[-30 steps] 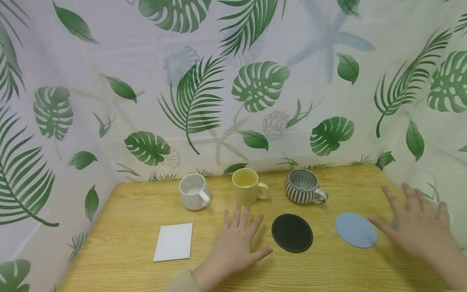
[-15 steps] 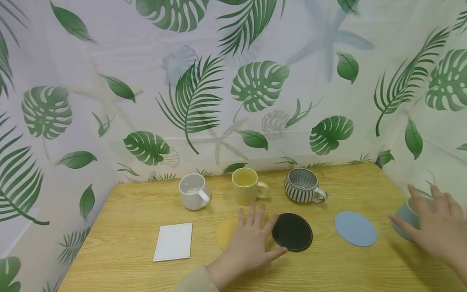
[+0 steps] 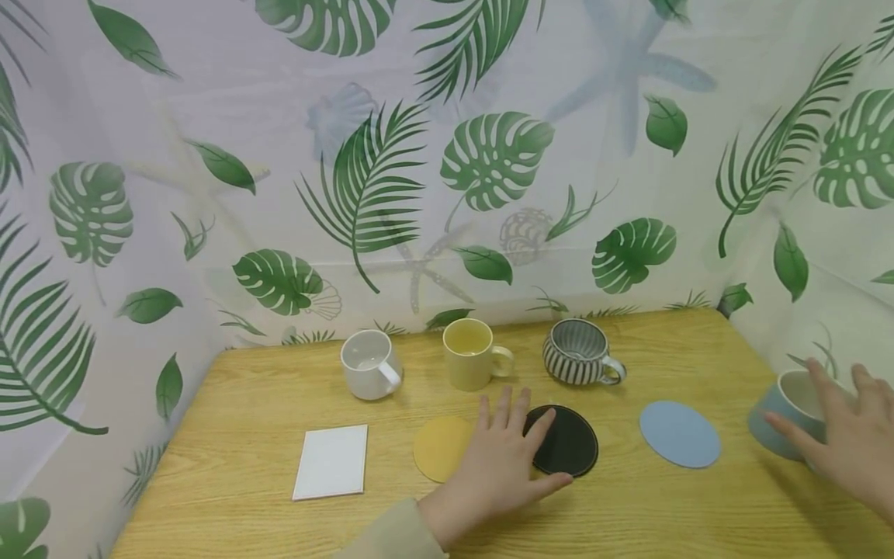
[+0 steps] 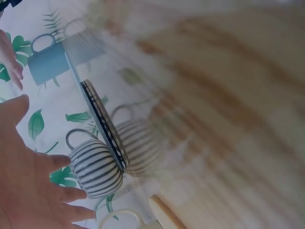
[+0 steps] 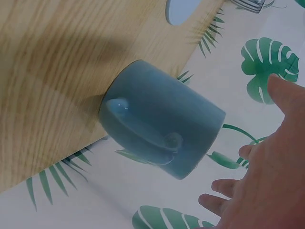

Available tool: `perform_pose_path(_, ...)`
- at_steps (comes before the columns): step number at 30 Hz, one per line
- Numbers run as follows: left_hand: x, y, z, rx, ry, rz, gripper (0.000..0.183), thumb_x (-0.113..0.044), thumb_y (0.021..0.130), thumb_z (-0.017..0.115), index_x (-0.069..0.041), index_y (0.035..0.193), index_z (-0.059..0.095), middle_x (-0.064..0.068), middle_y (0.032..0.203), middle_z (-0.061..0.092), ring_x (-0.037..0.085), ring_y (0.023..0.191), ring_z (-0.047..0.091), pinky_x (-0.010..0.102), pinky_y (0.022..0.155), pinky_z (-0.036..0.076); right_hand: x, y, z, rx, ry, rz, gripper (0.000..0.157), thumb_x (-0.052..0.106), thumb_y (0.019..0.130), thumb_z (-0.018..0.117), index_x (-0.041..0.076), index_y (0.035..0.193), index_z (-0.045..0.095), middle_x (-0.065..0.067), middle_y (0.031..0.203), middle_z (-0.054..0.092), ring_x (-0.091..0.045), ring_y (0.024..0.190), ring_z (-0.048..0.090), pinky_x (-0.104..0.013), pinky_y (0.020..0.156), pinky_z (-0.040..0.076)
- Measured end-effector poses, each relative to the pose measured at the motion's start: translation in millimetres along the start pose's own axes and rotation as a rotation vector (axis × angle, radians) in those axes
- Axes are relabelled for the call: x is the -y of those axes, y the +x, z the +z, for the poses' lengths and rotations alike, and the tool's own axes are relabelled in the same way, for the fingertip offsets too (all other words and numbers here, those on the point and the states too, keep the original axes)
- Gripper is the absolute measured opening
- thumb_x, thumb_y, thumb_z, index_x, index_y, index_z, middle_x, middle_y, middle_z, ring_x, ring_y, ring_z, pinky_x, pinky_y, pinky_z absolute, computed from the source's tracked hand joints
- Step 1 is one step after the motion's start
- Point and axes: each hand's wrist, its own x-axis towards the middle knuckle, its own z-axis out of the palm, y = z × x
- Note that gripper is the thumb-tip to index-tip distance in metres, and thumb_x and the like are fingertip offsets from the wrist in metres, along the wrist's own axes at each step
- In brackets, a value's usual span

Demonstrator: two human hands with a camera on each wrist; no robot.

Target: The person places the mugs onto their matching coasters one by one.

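Note:
My left hand [image 3: 494, 466] is spread open above the wooden table, fingers pointing away, and it overlaps the left part of a round black coaster [image 3: 576, 446]. Just left of it lies a round yellow coaster [image 3: 434, 449], partly behind my wrist. At the far right, my right hand [image 3: 855, 435] hovers with fingers apart beside a blue mug [image 3: 774, 419], covering part of it. In the right wrist view the mug [image 5: 162, 114] stands on the table, its handle facing the camera, with a gap between it and my fingers.
A white mug [image 3: 366, 376], a yellow mug [image 3: 466, 366] and a striped cup [image 3: 571, 366] stand along the back. A white square coaster [image 3: 331, 463] lies left; a round blue coaster [image 3: 679, 435] lies right. Leaf-patterned cloth [image 3: 489, 225] hangs behind the table.
My left hand has moved right, uncovering the yellow coaster and coming over the black one. My right hand has shifted right, so more of the blue mug shows. Mugs and coasters stay put.

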Motion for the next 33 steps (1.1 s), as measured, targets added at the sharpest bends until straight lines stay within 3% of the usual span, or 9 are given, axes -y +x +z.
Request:
perform_pose_path(7,-8.2,9.9,3.2,0.006,0.035,0.008,0.085,-0.083,0.099,0.038,-0.034,0.167,0.033,0.013,0.176,0.027,0.039,0.164,0.024,0.062,0.13,0.03,-8,-3,3.0,-0.027,0.061,0.036,0.102,0.073,0.106,0.033,0.0,0.166,-0.005,-0.058,0.157,-0.007,-0.08,0.146,-0.005,-0.094,0.111,0.0)
perform_pose_path(14,-17.5,21.7,4.1,0.018,0.083,0.012,0.086,-0.086,0.097,0.034,-0.036,0.167,0.032,0.01,0.177,0.027,0.037,0.164,0.025,0.059,0.13,0.031,-14,-8,4.9,-0.068,0.09,0.116,0.102,0.073,0.105,0.036,0.001,0.167,-0.001,-0.05,0.163,-0.01,-0.072,0.152,-0.008,-0.089,0.117,0.002)
perform_pose_path(21,-27.5,35.3,5.2,0.009,0.113,0.028,0.087,-0.087,0.097,0.032,-0.036,0.167,0.032,0.009,0.175,0.029,0.036,0.163,0.028,0.057,0.13,0.033,-25,-12,10.2,-0.048,0.177,0.112,0.1,0.064,0.107,0.041,-0.001,0.166,-0.005,-0.048,0.161,-0.013,-0.064,0.154,-0.017,-0.086,0.119,-0.006)
perform_pose_path(27,-36.0,46.4,2.0,0.031,0.11,0.035,0.087,-0.087,0.097,0.03,-0.036,0.168,0.03,0.009,0.176,0.027,0.036,0.164,0.025,0.056,0.131,0.031,-27,-16,13.7,-0.066,0.19,0.097,0.098,0.062,0.108,0.042,-0.002,0.166,-0.003,-0.049,0.161,-0.012,-0.065,0.154,-0.015,-0.089,0.116,-0.005)
perform_pose_path(33,-45.9,56.4,2.6,0.055,0.12,0.044,0.087,-0.086,0.098,0.028,-0.035,0.168,0.029,0.008,0.177,0.025,0.034,0.165,0.023,0.056,0.132,0.03,-30,-18,17.5,-0.082,0.268,0.04,0.095,0.051,0.11,0.047,-0.008,0.165,-0.003,-0.053,0.158,0.004,-0.074,0.148,0.006,-0.086,0.117,0.006)
